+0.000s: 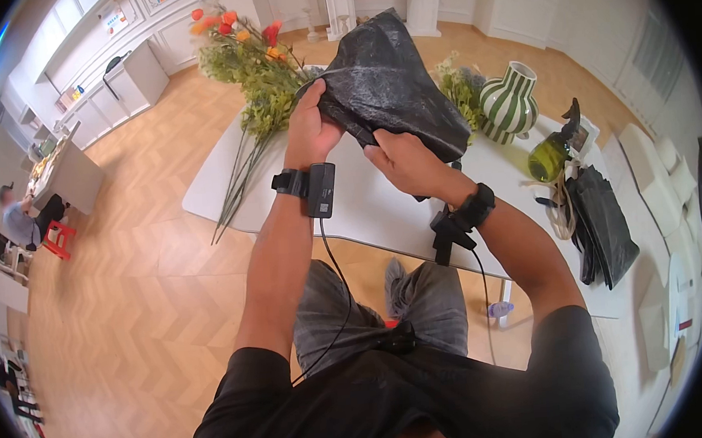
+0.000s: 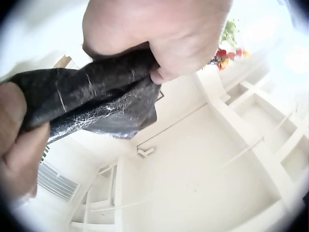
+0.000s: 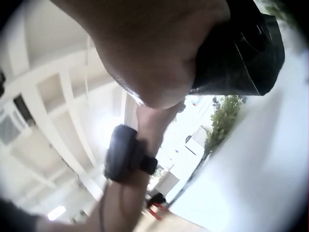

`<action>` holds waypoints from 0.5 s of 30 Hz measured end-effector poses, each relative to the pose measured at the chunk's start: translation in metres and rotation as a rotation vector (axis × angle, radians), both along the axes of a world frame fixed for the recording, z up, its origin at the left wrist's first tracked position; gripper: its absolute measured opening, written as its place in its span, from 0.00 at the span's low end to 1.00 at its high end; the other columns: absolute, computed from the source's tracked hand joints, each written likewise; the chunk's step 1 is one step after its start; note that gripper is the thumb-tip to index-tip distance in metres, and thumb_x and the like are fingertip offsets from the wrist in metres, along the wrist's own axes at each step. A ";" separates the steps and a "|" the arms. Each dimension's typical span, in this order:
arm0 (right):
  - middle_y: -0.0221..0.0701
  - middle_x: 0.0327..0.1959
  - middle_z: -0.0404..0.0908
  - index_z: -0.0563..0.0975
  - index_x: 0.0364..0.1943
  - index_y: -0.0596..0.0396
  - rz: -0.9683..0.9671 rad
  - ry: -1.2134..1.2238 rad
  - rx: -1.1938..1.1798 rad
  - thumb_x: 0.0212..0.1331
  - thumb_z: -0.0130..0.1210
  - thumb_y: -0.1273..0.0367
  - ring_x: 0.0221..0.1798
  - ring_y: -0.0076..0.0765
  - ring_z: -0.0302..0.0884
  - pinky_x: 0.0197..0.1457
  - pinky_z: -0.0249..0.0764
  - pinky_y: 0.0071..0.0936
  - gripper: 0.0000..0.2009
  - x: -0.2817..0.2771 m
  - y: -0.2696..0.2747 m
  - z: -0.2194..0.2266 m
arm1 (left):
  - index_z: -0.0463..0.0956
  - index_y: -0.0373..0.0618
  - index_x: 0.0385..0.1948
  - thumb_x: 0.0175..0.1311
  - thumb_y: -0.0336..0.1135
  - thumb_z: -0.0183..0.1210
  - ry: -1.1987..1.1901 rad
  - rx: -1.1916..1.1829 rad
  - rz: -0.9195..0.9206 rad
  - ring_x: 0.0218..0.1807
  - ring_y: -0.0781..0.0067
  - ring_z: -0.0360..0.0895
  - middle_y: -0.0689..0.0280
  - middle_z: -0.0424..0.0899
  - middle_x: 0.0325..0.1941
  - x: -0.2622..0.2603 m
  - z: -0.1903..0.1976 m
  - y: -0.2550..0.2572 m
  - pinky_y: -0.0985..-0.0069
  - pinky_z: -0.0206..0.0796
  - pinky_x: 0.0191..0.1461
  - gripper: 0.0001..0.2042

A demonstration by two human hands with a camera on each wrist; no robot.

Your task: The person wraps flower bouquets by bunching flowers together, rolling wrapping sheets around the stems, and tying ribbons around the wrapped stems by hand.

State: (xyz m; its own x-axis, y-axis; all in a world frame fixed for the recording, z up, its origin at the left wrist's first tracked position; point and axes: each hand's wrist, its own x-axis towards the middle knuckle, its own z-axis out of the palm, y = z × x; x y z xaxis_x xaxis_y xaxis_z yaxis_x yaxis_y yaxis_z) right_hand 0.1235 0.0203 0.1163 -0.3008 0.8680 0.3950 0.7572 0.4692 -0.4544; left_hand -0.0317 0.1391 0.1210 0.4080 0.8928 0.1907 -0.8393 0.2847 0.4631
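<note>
A black, crinkled plastic bag point(image 1: 386, 74) is held up above the white table in the head view. The left hand point(image 1: 313, 126) pinches its left edge, thumb and fingers on the plastic. Lower on the same edge, the right hand point(image 1: 412, 162) grips the bag with curled fingers. In the left wrist view the black plastic point(image 2: 91, 92) stretches between the left hand point(image 2: 159, 34) and the fingers of the right hand point(image 2: 21, 140). The right wrist view has the right hand point(image 3: 149, 58) against the dark bag point(image 3: 241, 63); its fingertips are hidden there.
On the white table point(image 1: 210, 188) lie long-stemmed flowers point(image 1: 256, 87) at the left. A green-striped vase point(image 1: 510, 102), a green glass vessel point(image 1: 548, 159) and folded black material point(image 1: 602, 222) are at the right. Someone sits on a red stool point(image 1: 60, 239) far left.
</note>
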 end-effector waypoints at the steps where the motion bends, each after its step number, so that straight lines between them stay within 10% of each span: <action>1: 0.52 0.21 0.72 0.66 0.30 0.63 -0.002 0.000 0.003 0.68 0.50 0.64 0.25 0.58 0.75 0.30 0.68 0.47 0.15 0.000 -0.001 0.005 | 0.72 0.35 0.52 0.71 0.33 0.51 0.000 0.003 -0.002 0.57 0.54 0.75 0.55 0.79 0.55 0.000 0.002 -0.002 0.53 0.64 0.65 0.14; 7: 0.54 0.22 0.77 0.69 0.30 0.63 -0.008 -0.016 -0.042 0.69 0.48 0.61 0.30 0.64 0.77 0.36 0.71 0.53 0.16 0.008 -0.007 0.010 | 0.71 0.34 0.54 0.72 0.33 0.49 -0.047 0.081 -0.030 0.59 0.56 0.74 0.54 0.78 0.57 -0.002 0.009 -0.005 0.55 0.61 0.68 0.15; 15: 0.38 0.30 0.75 0.69 0.32 0.56 -0.254 -0.497 0.429 0.62 0.53 0.68 0.32 0.44 0.79 0.30 0.77 0.39 0.07 0.014 -0.009 -0.019 | 0.73 0.32 0.51 0.69 0.26 0.49 0.085 -0.136 0.146 0.54 0.59 0.78 0.56 0.80 0.51 0.003 -0.004 0.012 0.62 0.73 0.56 0.12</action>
